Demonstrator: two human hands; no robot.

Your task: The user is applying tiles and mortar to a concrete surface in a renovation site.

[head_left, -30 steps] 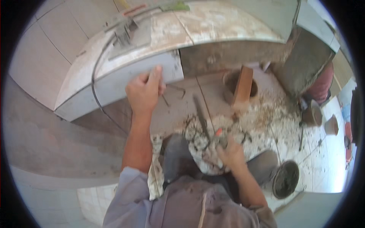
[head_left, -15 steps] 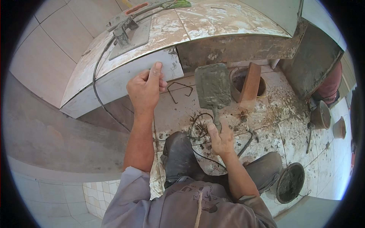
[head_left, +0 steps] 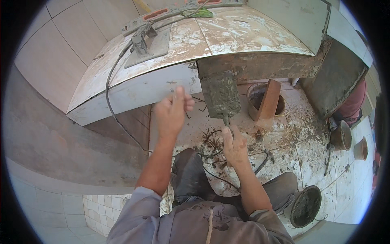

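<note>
My right hand (head_left: 235, 147) is wrapped round the handle of a trowel (head_left: 222, 94). Its broad rectangular blade points away from me, coated in wet grey mortar. The blade's far end overlaps the rough front of the counter in the picture. To the left, my left hand (head_left: 174, 110) is closed, thumb up and fingers curled, slightly blurred; I see nothing in it. It is just in front of a white tile strip (head_left: 134, 94) along the counter's front edge; contact cannot be judged. Right of this strip the counter front is bare, rough cement (head_left: 260, 66).
A handled flat float (head_left: 148, 46), a level (head_left: 162, 14) and a black cable (head_left: 109, 95) lie on the dusty tiled counter (head_left: 248, 34). Below stands a bucket (head_left: 255, 95) with a reddish-brown board (head_left: 268, 101). A mortar bucket (head_left: 305, 206), a hammer (head_left: 265, 160) and smaller buckets (head_left: 341, 136) are at right.
My left hand has come down and right, away from the tile strip's upper edge. The trowel has shifted slightly left and tilted, still in my right hand. The whole view has shifted a little.
</note>
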